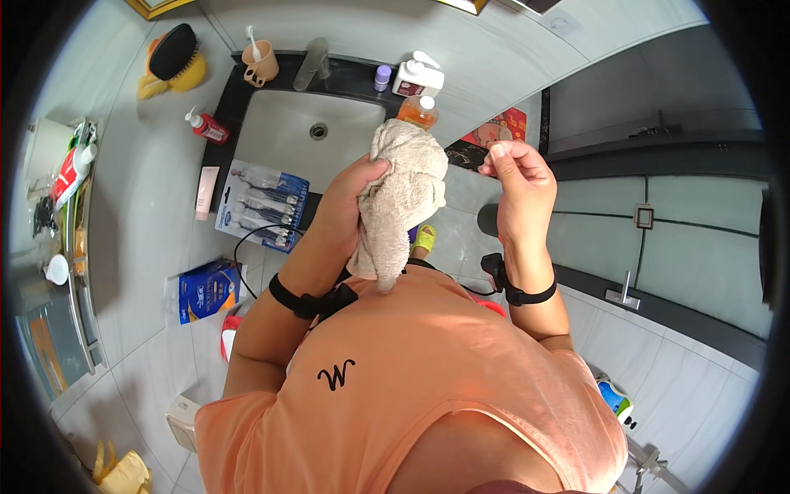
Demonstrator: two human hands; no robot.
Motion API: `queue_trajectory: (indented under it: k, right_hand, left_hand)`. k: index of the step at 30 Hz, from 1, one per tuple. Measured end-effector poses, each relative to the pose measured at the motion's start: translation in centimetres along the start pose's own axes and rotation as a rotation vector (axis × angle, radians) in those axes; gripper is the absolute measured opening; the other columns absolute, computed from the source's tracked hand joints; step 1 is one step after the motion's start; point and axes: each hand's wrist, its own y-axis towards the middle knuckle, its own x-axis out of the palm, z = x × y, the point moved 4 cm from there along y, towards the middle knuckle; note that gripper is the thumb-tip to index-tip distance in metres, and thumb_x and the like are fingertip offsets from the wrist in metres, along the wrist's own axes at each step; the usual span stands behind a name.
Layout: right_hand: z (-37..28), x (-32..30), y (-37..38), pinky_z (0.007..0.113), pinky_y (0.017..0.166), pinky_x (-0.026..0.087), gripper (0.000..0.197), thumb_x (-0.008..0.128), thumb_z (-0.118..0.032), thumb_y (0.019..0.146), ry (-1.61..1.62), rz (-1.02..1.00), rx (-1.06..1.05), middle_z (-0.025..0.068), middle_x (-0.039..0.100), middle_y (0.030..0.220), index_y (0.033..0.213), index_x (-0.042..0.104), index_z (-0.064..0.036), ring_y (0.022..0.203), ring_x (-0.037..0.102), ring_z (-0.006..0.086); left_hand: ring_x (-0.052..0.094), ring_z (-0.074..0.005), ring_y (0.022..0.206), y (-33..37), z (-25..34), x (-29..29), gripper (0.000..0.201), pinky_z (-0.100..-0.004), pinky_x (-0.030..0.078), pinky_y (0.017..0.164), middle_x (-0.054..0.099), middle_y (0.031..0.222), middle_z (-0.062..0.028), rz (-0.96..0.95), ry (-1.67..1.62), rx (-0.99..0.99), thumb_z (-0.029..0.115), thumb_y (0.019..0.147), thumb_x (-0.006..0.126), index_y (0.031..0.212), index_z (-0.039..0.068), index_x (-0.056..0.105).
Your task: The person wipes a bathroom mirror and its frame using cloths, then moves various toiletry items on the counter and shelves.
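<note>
My left hand [347,193] grips a crumpled beige cloth [407,177], which looks like a small towel and hangs down in front of my chest. Its upper part is bunched near the right rim of the white sink [267,123]. To the right, apart from the cloth, my right hand [527,185] is raised with thumb and fingertips pressed together. Whatever may be between those fingertips is too small to make out. A blister pack of toothbrushes [262,202] lies at the sink's near left corner, beside my left forearm.
Around the sink stand a cup with a toothbrush [260,59], a faucet [311,66], a purple-capped bottle [382,78], a white pump bottle [418,78], an orange bottle [418,114] and a red pump bottle [207,126]. A door with glass panels [683,239] is at right.
</note>
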Motion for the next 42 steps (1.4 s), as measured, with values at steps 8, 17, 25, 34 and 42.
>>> queue_trajectory:
  k: [8, 17, 25, 34, 42]
  right_hand:
    - [0.1, -2.6, 0.1, 0.024, 0.068, 0.049, 0.006, 0.073, -0.007, 0.092, 0.196, 0.022, 0.107, 0.0013, 0.068, 0.083, 0.096, 0.073, -0.0011, 0.072, 0.059, 0.0090]
    - [-0.3, 2.0, -1.6, 0.024, 0.060, 0.046, 0.008, 0.078, 0.000, 0.083, -0.589, -0.226, -0.227, 0.0040, 0.068, 0.078, 0.090, 0.078, -0.0008, 0.068, 0.059, 0.0106]
    - [1.2, 1.5, -1.1, 0.025, 0.063, 0.049, 0.004, 0.076, -0.002, 0.086, -0.546, -0.226, -0.089, 0.0024, 0.068, 0.080, 0.088, 0.074, -0.0005, 0.069, 0.060, 0.0094]
    - [1.8, -2.4, 0.2, 0.024, 0.071, 0.049, 0.006, 0.074, -0.006, 0.092, 0.153, -0.155, 0.289, 0.0018, 0.069, 0.084, 0.096, 0.071, -0.0026, 0.075, 0.061, 0.0082]
    - [0.6, -7.6, 1.2, 0.024, 0.068, 0.049, 0.006, 0.073, -0.008, 0.093, 0.310, -0.008, 0.284, 0.0022, 0.068, 0.081, 0.095, 0.072, -0.0029, 0.072, 0.059, 0.0096]
  left_hand:
    - [0.068, -0.0217, 0.105, 1.2, -0.7, 0.5, 0.043, -0.0351, 0.054, 0.094, 0.067, 0.119, -0.0143, -0.035, -0.024, -0.087, 0.024, 0.099, 0.049, 0.133, -0.002, 0.053]
    - [0.068, -0.0159, 0.100, 2.5, -1.4, 1.6, 0.038, -0.0313, 0.054, 0.089, 0.068, 0.114, -0.0105, -0.052, 0.088, -0.009, 0.018, 0.100, 0.050, 0.130, -0.003, 0.056]
    - [0.067, -0.0142, 0.097, 3.1, -1.9, 1.4, 0.035, -0.0302, 0.053, 0.088, 0.069, 0.111, -0.0081, -0.006, 0.161, 0.037, 0.021, 0.101, 0.052, 0.128, 0.000, 0.059]
    - [0.066, -0.0222, 0.114, 3.0, -0.5, 0.7, 0.058, -0.0376, 0.051, 0.102, 0.066, 0.126, -0.0127, -0.067, -0.092, -0.071, 0.047, 0.108, 0.033, 0.135, 0.000, 0.054]
    - [0.063, -0.0262, 0.119, -0.1, 2.4, -3.8, 0.063, -0.0400, 0.049, 0.106, 0.064, 0.132, -0.0149, 0.219, -0.079, 0.020, 0.051, 0.104, 0.043, 0.136, -0.003, 0.054]
